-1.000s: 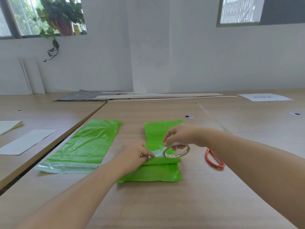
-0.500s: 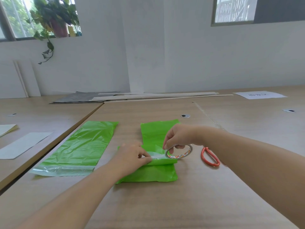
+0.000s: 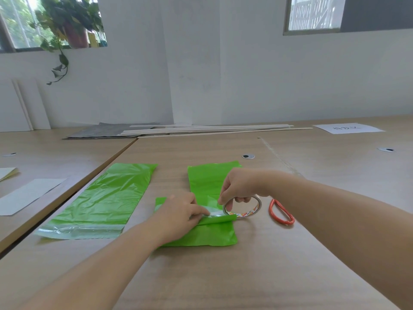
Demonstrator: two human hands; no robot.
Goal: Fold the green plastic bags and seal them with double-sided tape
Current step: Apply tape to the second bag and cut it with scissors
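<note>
A partly folded green plastic bag (image 3: 207, 180) lies in the middle of the wooden table, its near end turned up into a flap. My left hand (image 3: 178, 214) presses a strip of clear tape down on the bag at the fold with its fingertips. My right hand (image 3: 239, 186) grips a tape roll (image 3: 243, 209) standing on its edge at the bag's right side, fingers through its hole. The strip runs from the roll to my left fingertips. A second green bag (image 3: 107, 202) lies flat and unfolded to the left, with a clear band at its near end.
Orange-handled scissors (image 3: 280, 212) lie just right of the tape roll. Paper sheets (image 3: 26, 194) rest on the adjoining table at left. Long wooden slats (image 3: 207, 129) and a grey sheet lie at the back. A printed white sheet (image 3: 347, 128) sits far right.
My right hand has drawn the tape roll a little to the right, lengthening the strip across the bag. My left hand stays pressing at the fold.
</note>
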